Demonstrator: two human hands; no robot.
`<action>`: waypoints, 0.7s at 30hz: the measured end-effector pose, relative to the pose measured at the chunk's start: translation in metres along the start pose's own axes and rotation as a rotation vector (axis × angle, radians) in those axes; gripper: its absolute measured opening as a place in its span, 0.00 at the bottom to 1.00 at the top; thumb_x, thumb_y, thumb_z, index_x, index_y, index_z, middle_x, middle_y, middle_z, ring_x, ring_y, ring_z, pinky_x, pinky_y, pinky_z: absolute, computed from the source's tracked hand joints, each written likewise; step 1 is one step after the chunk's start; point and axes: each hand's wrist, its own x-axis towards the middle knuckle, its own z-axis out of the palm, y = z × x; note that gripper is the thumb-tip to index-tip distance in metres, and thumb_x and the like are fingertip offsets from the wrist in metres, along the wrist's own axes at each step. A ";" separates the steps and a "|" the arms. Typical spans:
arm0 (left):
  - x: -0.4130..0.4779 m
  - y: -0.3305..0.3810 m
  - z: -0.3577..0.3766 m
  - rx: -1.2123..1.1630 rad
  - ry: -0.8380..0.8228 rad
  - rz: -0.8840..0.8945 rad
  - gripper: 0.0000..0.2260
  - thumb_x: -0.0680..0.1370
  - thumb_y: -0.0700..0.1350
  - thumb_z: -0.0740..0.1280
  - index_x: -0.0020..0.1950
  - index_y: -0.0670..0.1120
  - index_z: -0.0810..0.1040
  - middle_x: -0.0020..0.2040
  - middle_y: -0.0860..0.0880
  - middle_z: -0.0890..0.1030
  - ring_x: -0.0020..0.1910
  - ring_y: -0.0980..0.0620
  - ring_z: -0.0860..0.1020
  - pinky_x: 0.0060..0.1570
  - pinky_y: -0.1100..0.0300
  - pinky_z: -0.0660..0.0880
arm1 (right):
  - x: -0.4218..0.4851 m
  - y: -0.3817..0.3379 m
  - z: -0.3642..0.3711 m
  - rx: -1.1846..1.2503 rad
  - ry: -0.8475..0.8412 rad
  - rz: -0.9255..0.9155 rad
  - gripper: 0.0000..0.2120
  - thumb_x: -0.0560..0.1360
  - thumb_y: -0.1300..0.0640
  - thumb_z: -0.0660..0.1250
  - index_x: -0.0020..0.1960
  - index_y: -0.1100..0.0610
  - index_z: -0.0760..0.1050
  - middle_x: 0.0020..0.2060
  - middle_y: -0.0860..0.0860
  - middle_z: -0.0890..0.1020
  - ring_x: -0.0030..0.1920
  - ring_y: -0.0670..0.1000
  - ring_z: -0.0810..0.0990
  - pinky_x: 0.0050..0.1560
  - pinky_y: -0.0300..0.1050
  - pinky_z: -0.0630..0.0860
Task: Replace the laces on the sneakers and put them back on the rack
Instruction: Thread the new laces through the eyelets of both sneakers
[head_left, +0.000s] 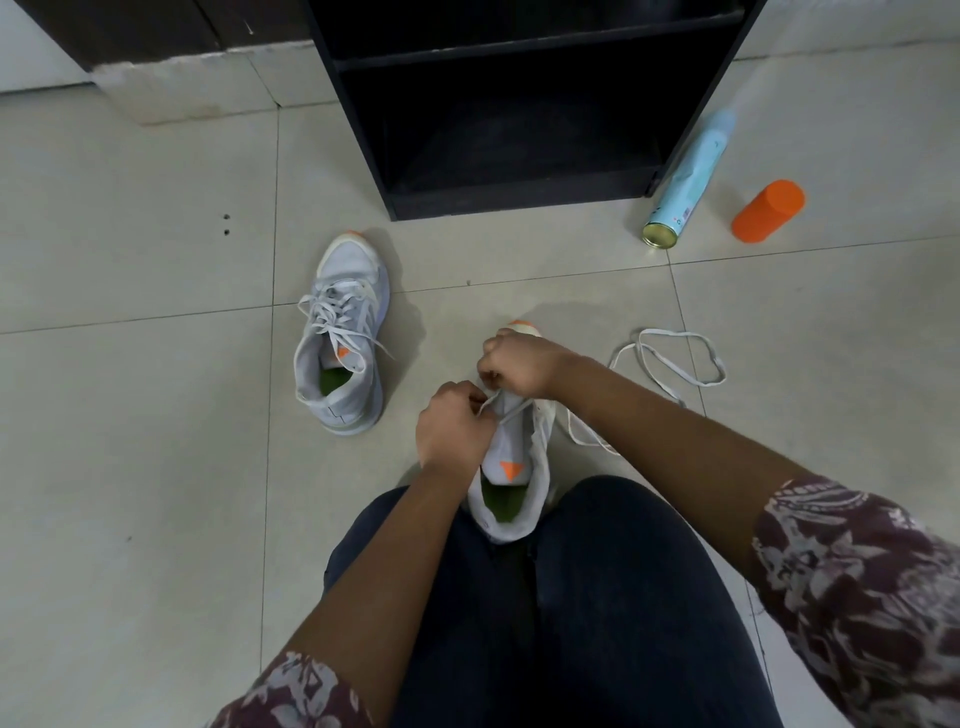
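Two sneakers are in view, and the one being worked on, a white sneaker (511, 448) with an orange triangle on its tongue and a green insole, stands just below the middle of the frame, its heel tucked between the knees of dark trousers (597, 597) and its orange-tipped toe pointing up the frame. We see a white lace (519, 406) crossing over its tongue. The left hand (454, 422) sits at the sneaker's left edge, fingers curled and pinching the lace; the right hand (519, 364) is just above it over the forepart, fingers also curled tight on the lace. Both forearms are bare, with patterned maroon sleeves (857, 571) at the lower corners. To the right of the sneaker a loose lace (670, 358) lies in loops on the pale tiled floor (130, 415); we cannot tell whether it joins the one in the hands. Left of centre stands the second sneaker (343, 332), grey-white, laced, apart from the first. At the top centre a black rack (363, 130) stands on the floor with dark shelves. Just right of it a pale blue spray can (685, 187) lies on its side, and near that an orange cap (769, 210).
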 end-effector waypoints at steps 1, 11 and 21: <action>0.001 0.000 0.000 -0.007 -0.008 -0.014 0.09 0.75 0.44 0.65 0.53 0.46 0.80 0.53 0.48 0.80 0.49 0.47 0.78 0.46 0.59 0.70 | 0.001 0.001 -0.002 0.048 -0.010 0.021 0.11 0.75 0.61 0.62 0.50 0.55 0.82 0.50 0.51 0.81 0.54 0.53 0.77 0.55 0.45 0.71; 0.015 0.010 -0.002 0.138 -0.033 0.037 0.09 0.77 0.43 0.62 0.49 0.42 0.81 0.48 0.42 0.78 0.45 0.43 0.77 0.40 0.59 0.65 | -0.006 -0.001 0.012 0.114 0.248 0.090 0.11 0.72 0.61 0.63 0.50 0.51 0.81 0.48 0.49 0.83 0.52 0.54 0.74 0.50 0.47 0.73; 0.014 0.002 0.000 0.036 0.004 0.083 0.09 0.76 0.40 0.64 0.49 0.42 0.83 0.48 0.43 0.78 0.44 0.43 0.77 0.40 0.59 0.66 | -0.025 0.004 0.008 0.230 0.015 0.158 0.19 0.74 0.60 0.62 0.62 0.45 0.78 0.74 0.48 0.61 0.74 0.55 0.54 0.72 0.52 0.52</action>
